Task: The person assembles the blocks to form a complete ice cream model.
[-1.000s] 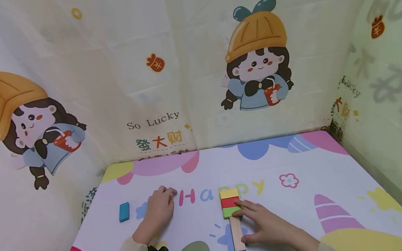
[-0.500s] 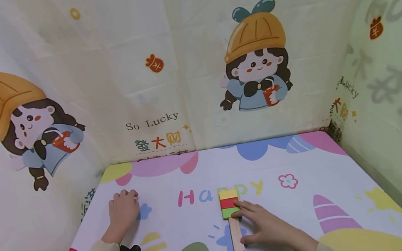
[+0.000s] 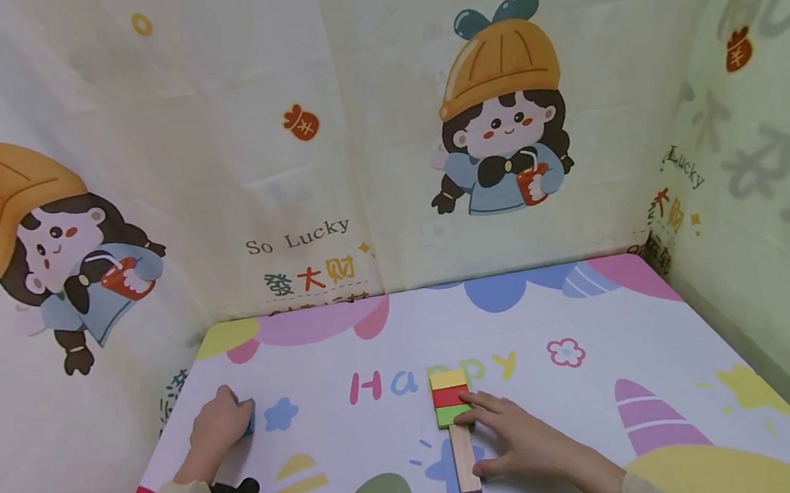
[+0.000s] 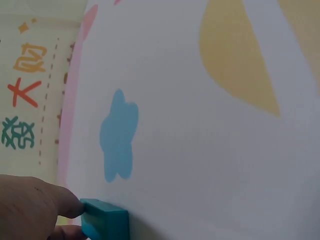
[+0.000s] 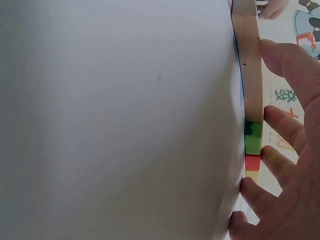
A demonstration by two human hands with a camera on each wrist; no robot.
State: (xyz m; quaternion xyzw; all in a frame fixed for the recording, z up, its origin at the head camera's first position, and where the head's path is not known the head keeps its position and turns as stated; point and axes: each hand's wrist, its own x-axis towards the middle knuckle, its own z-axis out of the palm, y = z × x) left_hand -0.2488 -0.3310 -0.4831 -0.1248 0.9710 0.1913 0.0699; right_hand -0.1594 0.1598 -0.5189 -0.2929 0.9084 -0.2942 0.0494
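At the table's left side my left hand (image 3: 217,424) pinches a blue block (image 3: 248,417), partly hidden behind the fingers in the head view. In the left wrist view two fingertips meet one end of the same blue block (image 4: 106,220), which stands at the tabletop. My right hand (image 3: 530,440) rests with spread fingers against a row of flat blocks: a yellow block (image 3: 448,379), a red block (image 3: 446,397) and a green block (image 3: 449,416) side by side. A long plain wooden block (image 3: 465,460) extends toward me from the green one. Fingertips touch these blocks' edges in the right wrist view.
A printed cloth with cartoon figures and lettering covers the table (image 3: 361,448). Patterned fabric walls (image 3: 384,157) stand behind the table and at both sides.
My left hand has moved left from near the printed lettering to the blue block and taken hold of it. My right hand and the row of blocks stay where they were.
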